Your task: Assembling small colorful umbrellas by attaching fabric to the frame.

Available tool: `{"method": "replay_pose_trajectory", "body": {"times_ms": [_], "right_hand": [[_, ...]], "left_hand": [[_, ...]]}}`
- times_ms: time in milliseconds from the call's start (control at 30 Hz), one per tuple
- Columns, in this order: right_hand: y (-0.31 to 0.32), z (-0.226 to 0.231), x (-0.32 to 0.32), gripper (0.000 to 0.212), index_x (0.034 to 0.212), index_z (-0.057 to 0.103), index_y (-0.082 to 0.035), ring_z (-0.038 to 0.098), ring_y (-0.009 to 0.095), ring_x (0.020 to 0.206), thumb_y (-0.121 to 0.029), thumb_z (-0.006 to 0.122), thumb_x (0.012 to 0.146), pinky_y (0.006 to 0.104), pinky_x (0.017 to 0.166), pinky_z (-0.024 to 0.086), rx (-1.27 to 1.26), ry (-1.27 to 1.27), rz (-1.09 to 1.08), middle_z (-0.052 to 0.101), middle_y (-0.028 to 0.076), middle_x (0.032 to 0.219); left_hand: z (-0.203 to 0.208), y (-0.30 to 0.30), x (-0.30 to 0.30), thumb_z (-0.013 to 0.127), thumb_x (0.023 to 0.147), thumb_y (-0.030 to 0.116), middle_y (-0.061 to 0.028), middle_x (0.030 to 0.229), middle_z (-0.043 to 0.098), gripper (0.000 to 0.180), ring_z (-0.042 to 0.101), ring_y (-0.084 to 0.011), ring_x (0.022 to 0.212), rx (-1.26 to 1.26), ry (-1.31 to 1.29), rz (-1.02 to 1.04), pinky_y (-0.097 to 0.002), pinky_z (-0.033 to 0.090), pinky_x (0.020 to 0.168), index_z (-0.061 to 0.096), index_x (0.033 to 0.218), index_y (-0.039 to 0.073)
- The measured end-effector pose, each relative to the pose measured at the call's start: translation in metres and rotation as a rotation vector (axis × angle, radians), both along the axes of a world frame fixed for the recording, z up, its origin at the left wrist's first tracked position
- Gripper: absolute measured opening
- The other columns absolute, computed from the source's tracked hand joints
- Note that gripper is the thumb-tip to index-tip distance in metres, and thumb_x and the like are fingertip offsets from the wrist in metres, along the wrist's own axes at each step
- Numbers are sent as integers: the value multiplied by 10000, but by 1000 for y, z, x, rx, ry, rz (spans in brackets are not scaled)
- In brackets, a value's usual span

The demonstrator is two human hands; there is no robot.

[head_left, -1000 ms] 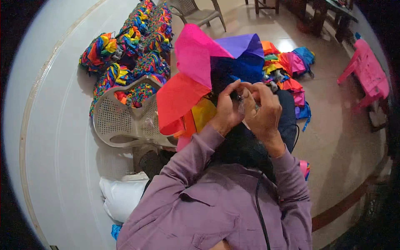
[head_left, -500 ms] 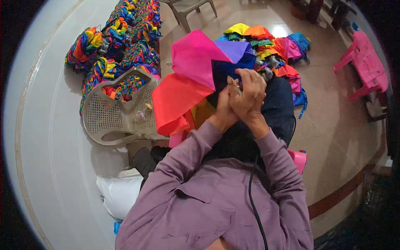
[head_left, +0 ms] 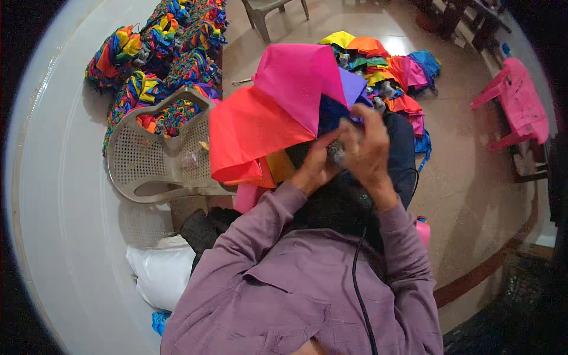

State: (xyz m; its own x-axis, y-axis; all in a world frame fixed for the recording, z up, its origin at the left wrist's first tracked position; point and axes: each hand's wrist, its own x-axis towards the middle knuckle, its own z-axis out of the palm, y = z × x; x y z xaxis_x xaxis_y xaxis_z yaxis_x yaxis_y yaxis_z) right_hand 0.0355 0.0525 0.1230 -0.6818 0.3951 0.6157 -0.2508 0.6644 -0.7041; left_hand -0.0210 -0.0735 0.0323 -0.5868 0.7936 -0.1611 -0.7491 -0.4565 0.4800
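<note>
A multicoloured fabric canopy (head_left: 263, 124) with red-orange, pink, purple and dark blue panels spreads over my lap. My left hand (head_left: 316, 165) is closed at its gathered middle, beside the dark blue panel. A small greyish bunch (head_left: 336, 152) shows between my two hands, too blurred to name. Above and right of it is my right hand (head_left: 371, 157), its fingers bent and smeared by motion. Whether those fingers grip anything is not visible.
A grey plastic chair (head_left: 148, 157) with a perforated surface is at my left, beside heaped rainbow fabric bundles (head_left: 192, 71). More coloured fabric pieces (head_left: 381, 71) lie ahead on the right. A pink plastic stool (head_left: 518, 97) stands far right; a white bag (head_left: 163, 272) lies low left.
My right hand has lifted and shifted right, away from the left hand, which it overlapped before. The pink panel has swung a little to the right.
</note>
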Motion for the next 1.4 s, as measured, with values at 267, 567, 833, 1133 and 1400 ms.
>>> {"method": "replay_pose_trajectory", "body": {"times_ms": [267,567,833,1133,1400], "right_hand": [[81,53,-26,641,1323,572,26,659,283,1068,-394,790,891,400,973,501,-76,-84,20,674,180,1201],[37,31,-32,707,1431,520,-36,618,185,1091,-362,797,868,336,979,504,-288,-534,671,667,85,1225],[19,-41,-10,484,1294,594,-8,634,184,1024,-227,729,884,356,934,517,-122,-337,579,680,75,1159],[10,-48,-13,563,1349,572,-11,647,233,1127,-225,770,868,336,980,496,-500,-332,618,681,118,1252],[-33,-35,-34,491,1215,591,26,670,261,1025,-224,776,835,391,895,520,-222,-239,486,705,147,1124]], "left_hand": [[-10,18,12,507,1053,449,-174,1189,686,505,700,-265,1015,-248,260,-297,-391,575,895,602,1274,5],[-225,18,-95,470,1078,399,-209,1384,585,521,593,-282,1263,-136,166,-1042,-387,487,1041,504,1415,3],[-199,-20,-93,492,1069,378,-204,1349,607,498,618,-277,1218,-263,303,-713,-384,510,1005,526,1386,-4],[-174,-7,-34,517,1059,355,-199,1309,632,471,646,-272,1168,-383,460,-343,-380,535,964,550,1353,-13],[-151,-61,1,539,1051,334,-193,1273,654,448,671,-267,1123,-474,570,-78,-376,557,928,571,1323,-21]]}}
